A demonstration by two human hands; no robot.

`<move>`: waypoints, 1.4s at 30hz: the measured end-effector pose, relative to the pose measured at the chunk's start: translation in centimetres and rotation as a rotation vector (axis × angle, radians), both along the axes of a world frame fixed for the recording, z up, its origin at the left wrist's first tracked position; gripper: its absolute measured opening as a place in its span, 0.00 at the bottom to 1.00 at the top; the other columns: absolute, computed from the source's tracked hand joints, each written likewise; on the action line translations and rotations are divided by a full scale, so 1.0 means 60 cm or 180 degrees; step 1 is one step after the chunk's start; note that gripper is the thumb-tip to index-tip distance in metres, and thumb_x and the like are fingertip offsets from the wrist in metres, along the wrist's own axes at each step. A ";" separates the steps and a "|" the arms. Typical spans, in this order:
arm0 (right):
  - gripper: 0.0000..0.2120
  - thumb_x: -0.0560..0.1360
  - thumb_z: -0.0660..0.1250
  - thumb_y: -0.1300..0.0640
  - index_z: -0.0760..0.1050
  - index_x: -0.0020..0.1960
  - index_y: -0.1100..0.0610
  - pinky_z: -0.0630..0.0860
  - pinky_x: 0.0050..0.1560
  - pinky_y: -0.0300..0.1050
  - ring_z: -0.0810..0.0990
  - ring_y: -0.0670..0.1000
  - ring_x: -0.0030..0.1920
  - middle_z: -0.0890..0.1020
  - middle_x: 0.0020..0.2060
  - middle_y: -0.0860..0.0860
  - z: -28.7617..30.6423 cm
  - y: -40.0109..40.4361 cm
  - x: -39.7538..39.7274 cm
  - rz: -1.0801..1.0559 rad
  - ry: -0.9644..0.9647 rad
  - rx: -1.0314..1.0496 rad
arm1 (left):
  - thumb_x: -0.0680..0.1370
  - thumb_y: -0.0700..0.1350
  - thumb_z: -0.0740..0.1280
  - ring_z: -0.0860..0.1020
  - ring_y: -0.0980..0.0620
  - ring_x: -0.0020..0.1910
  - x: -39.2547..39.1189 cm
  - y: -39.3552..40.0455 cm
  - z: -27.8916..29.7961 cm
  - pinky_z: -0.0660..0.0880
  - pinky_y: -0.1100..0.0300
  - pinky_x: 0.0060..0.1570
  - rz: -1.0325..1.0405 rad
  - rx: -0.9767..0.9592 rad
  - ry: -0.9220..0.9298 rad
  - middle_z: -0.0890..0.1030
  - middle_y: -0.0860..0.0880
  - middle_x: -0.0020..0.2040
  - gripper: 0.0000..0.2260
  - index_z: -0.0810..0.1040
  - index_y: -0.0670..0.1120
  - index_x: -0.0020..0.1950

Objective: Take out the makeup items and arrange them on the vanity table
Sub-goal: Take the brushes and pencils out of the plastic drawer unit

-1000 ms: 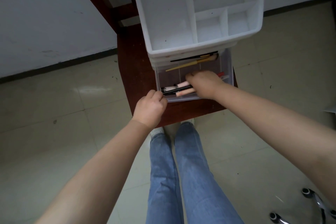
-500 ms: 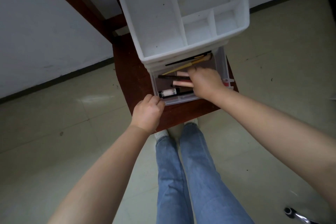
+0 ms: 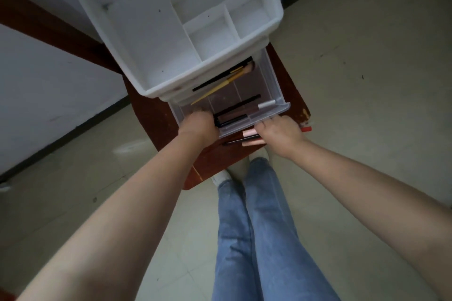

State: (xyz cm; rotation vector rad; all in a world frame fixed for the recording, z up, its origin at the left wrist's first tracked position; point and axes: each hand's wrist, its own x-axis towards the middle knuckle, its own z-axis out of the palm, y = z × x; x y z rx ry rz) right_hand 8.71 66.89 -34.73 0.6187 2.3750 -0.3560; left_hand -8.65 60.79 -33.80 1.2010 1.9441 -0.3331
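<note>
Mid-frame, your right hand [image 3: 278, 133] grips a bundle of makeup sticks [image 3: 252, 138] just below the clear drawer [image 3: 274, 95]. Your left hand [image 3: 199, 124], curled, reaches in; its hold can't be seen. Next, lay the bundle on the table [image 3: 151, 117].

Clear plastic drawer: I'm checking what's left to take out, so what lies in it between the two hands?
Head view: between left hand and right hand, black and brown makeup sticks lie in the clear plastic drawer.

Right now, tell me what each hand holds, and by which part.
Right hand grips a bundle of makeup sticks around their middles. Left hand reaches into the clear drawer; its hold cannot be told.
</note>
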 end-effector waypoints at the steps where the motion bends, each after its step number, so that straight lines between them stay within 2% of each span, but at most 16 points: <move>1: 0.21 0.72 0.59 0.70 0.63 0.65 0.64 0.69 0.49 0.50 0.72 0.60 0.60 0.73 0.61 0.61 -0.002 0.003 0.000 0.0076 0.0018 0.0000 | 0.77 0.47 0.62 0.73 0.40 0.57 0.001 0.002 -0.005 0.69 0.55 0.44 0.0047 -0.0087 -0.0082 0.75 0.39 0.58 0.16 0.70 0.39 0.61; 5: 0.18 0.73 0.57 0.69 0.64 0.63 0.63 0.70 0.51 0.51 0.72 0.59 0.60 0.74 0.60 0.60 0.000 0.003 0.005 0.0212 0.0118 0.0002 | 0.77 0.47 0.63 0.73 0.41 0.59 0.002 0.008 -0.005 0.68 0.57 0.47 0.0102 -0.0343 -0.0341 0.75 0.39 0.60 0.18 0.69 0.39 0.63; 10: 0.20 0.75 0.56 0.68 0.62 0.66 0.63 0.70 0.54 0.52 0.71 0.59 0.62 0.72 0.62 0.61 0.001 0.006 0.005 0.0234 0.0191 -0.0017 | 0.77 0.46 0.64 0.74 0.42 0.60 -0.002 0.022 0.007 0.71 0.55 0.53 -0.0168 -0.0667 -0.0207 0.75 0.40 0.61 0.18 0.70 0.40 0.63; 12: 0.20 0.75 0.55 0.68 0.62 0.66 0.63 0.70 0.54 0.52 0.71 0.59 0.62 0.73 0.62 0.61 -0.001 0.006 0.006 0.0228 0.0210 -0.0066 | 0.77 0.43 0.63 0.74 0.41 0.59 -0.002 0.020 0.013 0.71 0.54 0.51 -0.0111 -0.0506 -0.0191 0.75 0.39 0.60 0.16 0.70 0.39 0.63; 15: 0.18 0.75 0.57 0.66 0.63 0.65 0.62 0.70 0.53 0.52 0.72 0.58 0.61 0.73 0.61 0.60 -0.004 0.005 0.008 0.0200 0.0234 -0.0112 | 0.77 0.39 0.61 0.75 0.40 0.54 0.012 0.027 0.022 0.67 0.57 0.42 0.0035 0.0201 -0.0274 0.78 0.38 0.56 0.12 0.72 0.39 0.60; 18: 0.20 0.72 0.60 0.69 0.64 0.63 0.62 0.71 0.52 0.51 0.73 0.58 0.60 0.74 0.60 0.59 -0.009 0.006 0.009 0.0303 0.0263 -0.0029 | 0.76 0.40 0.64 0.75 0.42 0.54 0.038 0.058 0.018 0.70 0.56 0.44 -0.0178 0.0563 -0.0479 0.77 0.39 0.56 0.12 0.73 0.39 0.59; 21: 0.19 0.73 0.58 0.69 0.65 0.63 0.63 0.71 0.53 0.51 0.73 0.58 0.60 0.74 0.59 0.59 -0.011 0.009 0.009 0.0341 0.0321 -0.0018 | 0.75 0.39 0.64 0.75 0.42 0.55 0.060 0.079 0.001 0.72 0.54 0.48 -0.0262 0.0576 -0.0456 0.76 0.40 0.57 0.15 0.71 0.40 0.61; 24: 0.20 0.72 0.58 0.70 0.64 0.63 0.63 0.71 0.52 0.52 0.73 0.58 0.60 0.74 0.60 0.60 -0.011 0.009 0.009 0.0361 0.0315 -0.0038 | 0.75 0.38 0.64 0.76 0.43 0.54 0.056 0.079 -0.014 0.71 0.55 0.43 -0.0347 0.0470 -0.0309 0.77 0.40 0.56 0.14 0.71 0.40 0.60; 27: 0.21 0.72 0.59 0.70 0.63 0.63 0.63 0.70 0.51 0.52 0.73 0.59 0.60 0.73 0.60 0.60 -0.010 0.009 0.008 0.0358 0.0285 -0.0054 | 0.74 0.37 0.65 0.76 0.42 0.52 0.038 0.070 -0.010 0.68 0.56 0.41 -0.0401 0.0480 -0.0470 0.76 0.40 0.54 0.15 0.70 0.39 0.60; 30: 0.23 0.71 0.60 0.70 0.62 0.65 0.63 0.71 0.51 0.51 0.73 0.59 0.60 0.73 0.61 0.60 -0.010 0.008 0.007 0.0331 0.0257 -0.0036 | 0.73 0.36 0.64 0.75 0.42 0.50 0.018 0.049 -0.003 0.67 0.56 0.39 -0.0130 0.0558 -0.0506 0.73 0.39 0.56 0.16 0.67 0.39 0.61; 32: 0.24 0.71 0.60 0.70 0.61 0.66 0.63 0.71 0.53 0.52 0.72 0.59 0.61 0.72 0.62 0.60 -0.009 0.007 0.006 0.0330 0.0245 -0.0048 | 0.73 0.37 0.64 0.74 0.41 0.52 0.009 0.038 -0.001 0.70 0.55 0.42 0.0146 0.0571 -0.0413 0.68 0.39 0.62 0.19 0.66 0.40 0.63; 34: 0.25 0.71 0.59 0.70 0.60 0.67 0.63 0.70 0.55 0.52 0.71 0.59 0.62 0.72 0.62 0.60 -0.010 0.007 0.006 0.0336 0.0262 -0.0078 | 0.74 0.42 0.66 0.74 0.40 0.56 0.005 0.034 -0.004 0.72 0.52 0.49 0.0042 0.0423 -0.0212 0.66 0.40 0.64 0.21 0.66 0.41 0.65; 36: 0.25 0.71 0.58 0.70 0.59 0.68 0.63 0.70 0.54 0.52 0.71 0.59 0.62 0.72 0.62 0.60 -0.010 0.009 0.006 0.0366 0.0275 -0.0084 | 0.74 0.47 0.68 0.72 0.42 0.59 0.006 0.037 -0.008 0.72 0.51 0.54 -0.0116 0.0367 -0.0018 0.69 0.41 0.64 0.23 0.67 0.42 0.66; 37: 0.26 0.72 0.58 0.70 0.59 0.68 0.63 0.71 0.54 0.52 0.71 0.59 0.61 0.72 0.62 0.60 -0.010 0.011 0.007 0.0387 0.0283 -0.0071 | 0.73 0.49 0.69 0.72 0.42 0.59 0.006 0.040 -0.009 0.73 0.51 0.54 -0.0160 0.0417 0.0029 0.72 0.42 0.61 0.23 0.68 0.43 0.64; 40: 0.26 0.72 0.58 0.70 0.58 0.69 0.63 0.71 0.52 0.52 0.72 0.58 0.60 0.73 0.61 0.59 -0.012 0.014 0.009 0.0445 0.0306 -0.0070 | 0.74 0.51 0.68 0.75 0.45 0.52 0.003 0.046 -0.011 0.72 0.57 0.43 -0.0291 0.0397 -0.0078 0.78 0.43 0.52 0.18 0.72 0.42 0.58; 42: 0.25 0.72 0.58 0.71 0.59 0.68 0.64 0.72 0.52 0.52 0.73 0.58 0.60 0.74 0.60 0.59 -0.014 0.012 0.012 0.0449 0.0326 -0.0076 | 0.74 0.51 0.68 0.76 0.46 0.51 -0.001 0.048 -0.008 0.68 0.59 0.43 -0.0404 0.0179 -0.0245 0.78 0.44 0.54 0.19 0.71 0.43 0.60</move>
